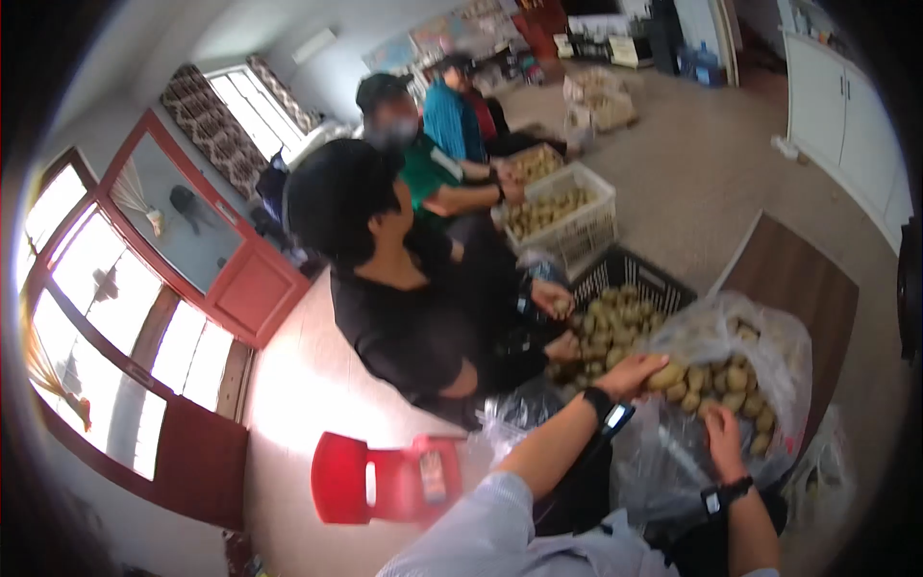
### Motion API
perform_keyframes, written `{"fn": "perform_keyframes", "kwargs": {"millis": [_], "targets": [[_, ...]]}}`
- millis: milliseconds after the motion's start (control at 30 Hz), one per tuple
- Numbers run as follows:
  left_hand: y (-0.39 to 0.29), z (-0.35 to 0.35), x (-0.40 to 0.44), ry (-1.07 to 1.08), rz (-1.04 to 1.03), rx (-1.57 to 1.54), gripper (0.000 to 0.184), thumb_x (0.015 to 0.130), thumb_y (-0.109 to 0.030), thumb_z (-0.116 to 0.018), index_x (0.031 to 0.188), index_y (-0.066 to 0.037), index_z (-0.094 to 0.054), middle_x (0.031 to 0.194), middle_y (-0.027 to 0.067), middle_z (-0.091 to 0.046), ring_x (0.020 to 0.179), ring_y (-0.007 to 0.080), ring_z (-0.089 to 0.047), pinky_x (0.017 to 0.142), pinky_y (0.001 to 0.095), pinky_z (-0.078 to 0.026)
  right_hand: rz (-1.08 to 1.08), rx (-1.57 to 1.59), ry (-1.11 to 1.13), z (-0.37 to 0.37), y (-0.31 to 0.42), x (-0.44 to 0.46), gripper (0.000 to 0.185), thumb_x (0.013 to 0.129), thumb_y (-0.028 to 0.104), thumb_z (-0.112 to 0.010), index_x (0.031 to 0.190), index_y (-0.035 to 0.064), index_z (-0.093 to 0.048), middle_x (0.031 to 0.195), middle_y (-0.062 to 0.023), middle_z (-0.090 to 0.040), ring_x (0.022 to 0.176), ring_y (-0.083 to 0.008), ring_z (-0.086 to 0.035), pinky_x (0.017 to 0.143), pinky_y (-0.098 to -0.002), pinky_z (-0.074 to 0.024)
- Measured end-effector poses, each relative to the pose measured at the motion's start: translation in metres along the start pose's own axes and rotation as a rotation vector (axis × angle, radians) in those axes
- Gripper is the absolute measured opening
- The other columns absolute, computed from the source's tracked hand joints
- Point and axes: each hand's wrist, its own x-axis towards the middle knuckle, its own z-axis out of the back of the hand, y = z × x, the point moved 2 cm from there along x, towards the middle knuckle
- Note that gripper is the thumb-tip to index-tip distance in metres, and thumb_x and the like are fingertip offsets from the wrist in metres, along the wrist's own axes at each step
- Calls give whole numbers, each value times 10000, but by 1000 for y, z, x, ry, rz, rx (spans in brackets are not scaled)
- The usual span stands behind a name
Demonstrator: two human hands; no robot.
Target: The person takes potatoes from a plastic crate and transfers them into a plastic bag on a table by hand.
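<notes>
My left hand (630,376) reaches in from the near side, fingers closed on a yellowish-brown oval potato (664,376). Under and beside it lie several similar potatoes (733,382), spilling from the mouth of a clear plastic bag (779,337). My right hand (724,438) is at the near edge of this pile, its fingers curled inward against the potatoes; what they hold, if anything, is hidden. More clear plastic (663,447) lies crumpled between my forearms. Just beyond my left hand stands a black crate (639,266) of potatoes.
A co-worker in black (413,288) sits at my left, hands over the black crate. Farther back are a white crate (588,240) of potatoes and two more seated people. A red stool (385,478) stands at lower left, a brown board (793,274) at right.
</notes>
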Motion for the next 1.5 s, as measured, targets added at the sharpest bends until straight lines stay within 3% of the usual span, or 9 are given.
{"fn": "perform_keyframes", "kwargs": {"millis": [133, 200, 400, 600, 867, 1233, 1333, 1400, 1500], "targets": [[23, 40, 23, -176, -1, -165, 495, 897, -485, -594, 1193, -91, -557, 925, 37, -627, 631, 136, -572, 512, 270, -461, -272, -5, -58, 26, -9, -8, 255, 913, 169, -594, 1095, -8, -575, 901, -96, -613, 852, -178, -552, 775, -325, -447], [24, 51, 29, -291, -102, -289, 485, 897, -505, -588, 1152, -93, -565, 979, 62, -612, 720, 198, -596, 587, 304, -501, -35, -143, -197, 32, -54, -1, 245, 872, 111, -613, 1079, -13, -568, 919, -93, -590, 812, -192, -542, 767, -343, -449], [44, 91, 44, -490, 10, -431, 509, 880, -491, -611, 1175, -86, -520, 950, 111, -612, 676, 244, -599, 491, 319, -478, -197, -118, -324, 55, -67, 4, 264, 823, 92, -630, 1063, 10, -558, 911, -83, -590, 860, -212, -568, 801, -334, -460], [46, 104, 38, -590, -28, -458, 460, 902, -402, -583, 1168, -33, -511, 940, 128, -618, 620, 250, -633, 464, 327, -546, -246, -766, -432, 80, -41, 0, 457, 780, 130, -650, 1208, 41, -517, 1198, -200, -573, 1141, -375, -508, 983, -476, -361], [68, 121, 44, -721, -97, -421, 465, 898, -391, -593, 1207, -53, -515, 1071, 134, -583, 740, 273, -649, 502, 336, -547, -261, -866, -523, 86, -43, -1, 421, 779, 139, -630, 1177, 36, -534, 1122, -215, -609, 1071, -410, -545, 929, -491, -410], [75, 133, 51, -795, -187, -511, 183, 895, -129, -541, 955, 44, -548, 906, 171, -579, 764, 267, -630, 602, 389, -565, -426, -832, -428, 77, -33, -1, 668, 738, 109, -631, 1349, 38, -371, 1322, -222, -463, 1247, -395, -406, 1053, -504, -310], [62, 132, 52, -627, -539, 880, 274, 905, -244, -558, 973, 20, -534, 944, 156, -558, 825, 273, -617, 616, 415, -558, -332, -806, -416, 77, -45, -1, 678, 730, 86, -632, 1352, 40, -367, 1327, -222, -455, 1243, -400, -410, 1041, -499, -332], [58, 109, 53, -694, -171, -441, 212, 893, -193, -539, 983, -4, -509, 870, 123, -527, 758, 273, -608, 615, 412, -550, -329, -832, -435, 77, -51, 0, 676, 727, 75, -632, 1348, 44, -368, 1329, -225, -451, 1241, -402, -411, 1035, -494, -342], [52, 95, 47, -706, -121, -457, 229, 895, -169, -539, 1054, -12, -487, 905, 101, -515, 740, 258, -597, 570, 381, -545, -339, -852, -418, 73, -25, -8, 666, 724, 62, -634, 1336, 47, -373, 1319, -227, -453, 1236, -403, -416, 1026, -485, -357]]}}
